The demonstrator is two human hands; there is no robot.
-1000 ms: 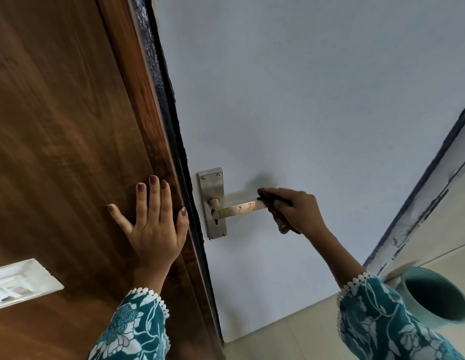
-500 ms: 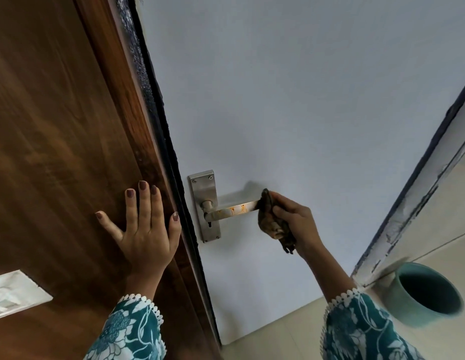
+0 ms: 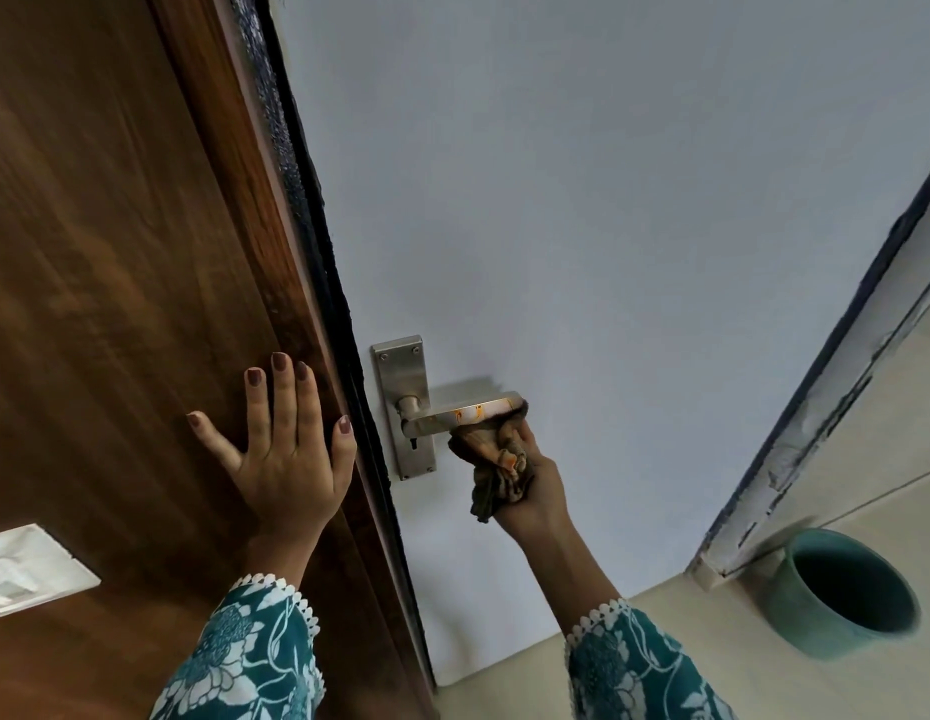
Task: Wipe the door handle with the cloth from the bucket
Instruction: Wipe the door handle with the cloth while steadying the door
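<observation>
Two hands in view, both w/ teal floral sleeves. Left hand [image 3: 286,449] lies flat, fingers spread, palm pressed on the brown wood panel [image 3: 115,252] just left of the door edge; it holds nothing. Right hand [image 3: 530,485] is closed around a bunched brownish cloth [image 3: 491,459], gripping it from below; cloth's top is pressed up against the underside of the door handle [image 3: 463,410] near its free end, w/ some fabric hanging down past the palm. Handle is a metal lever w/ orange streaks on top, approx level, fixed to a steel backplate [image 3: 403,376] on the pale grey door [image 3: 582,200]. Teal bucket [image 3: 795,615] sits on the floor at lower right, near the door frame, well apart from both hands; inside looks dark, contents can't be told.
</observation>
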